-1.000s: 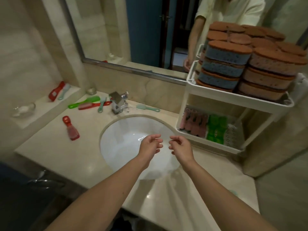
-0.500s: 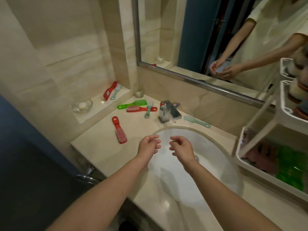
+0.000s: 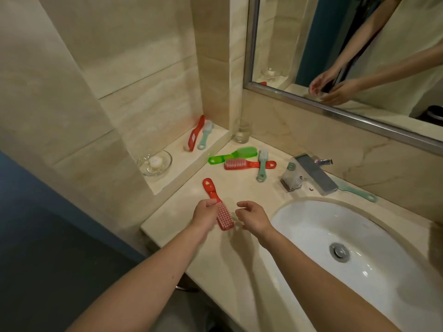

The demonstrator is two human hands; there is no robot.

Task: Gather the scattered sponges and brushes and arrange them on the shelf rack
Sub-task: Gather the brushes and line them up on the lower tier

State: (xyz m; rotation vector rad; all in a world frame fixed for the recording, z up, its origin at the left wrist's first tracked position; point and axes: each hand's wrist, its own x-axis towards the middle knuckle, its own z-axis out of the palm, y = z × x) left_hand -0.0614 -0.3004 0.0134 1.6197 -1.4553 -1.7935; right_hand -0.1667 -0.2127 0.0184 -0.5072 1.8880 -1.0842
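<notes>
Red plastic scrub brush with pale bristles (image 3: pixel 224 216) flat on beige marble counter (image 3: pixel 239 188), left of white sink (image 3: pixel 323 226), left hand (image 3: pixel 203 214) curled against its neck, grip unclear, right hand (image 3: pixel 254 218) loosely curled, empty, just beside

left hand (image 3: pixel 205 213) over red brush (image 3: pixel 224 218) — contact unclear | right hand (image 3: pixel 254 218) loose

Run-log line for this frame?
step: pickup | left hand: at red brush, grip unclear | right hand: empty, beside it | other brushes: on counter
</notes>
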